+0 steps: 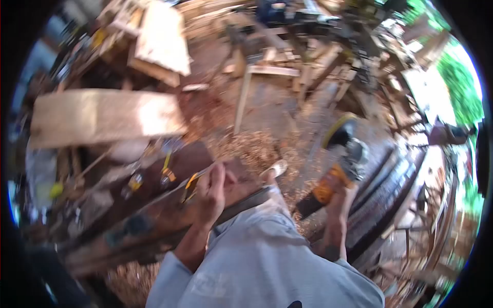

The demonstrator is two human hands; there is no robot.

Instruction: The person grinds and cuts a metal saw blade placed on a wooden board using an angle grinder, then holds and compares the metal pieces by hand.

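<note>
My right hand is wrapped round the yellow and black body of an angle grinder. The grinder's metal head and round disc point away from me, off to the right of my body. In front of my torso, my left hand is closed with its fingers curled. Whatever it may hold is hidden and blurred. Just left of it, a black and yellow item shows by the bench; I cannot tell whether the hand touches it. Below the hand lies a long brown wooden bench or beam.
A thick pale timber slab lies to the left, with another board beyond it. Wood shavings cover the floor ahead. A long-handled tool stands farther off. Dark curved timbers lie to the right, near stacked wood scraps.
</note>
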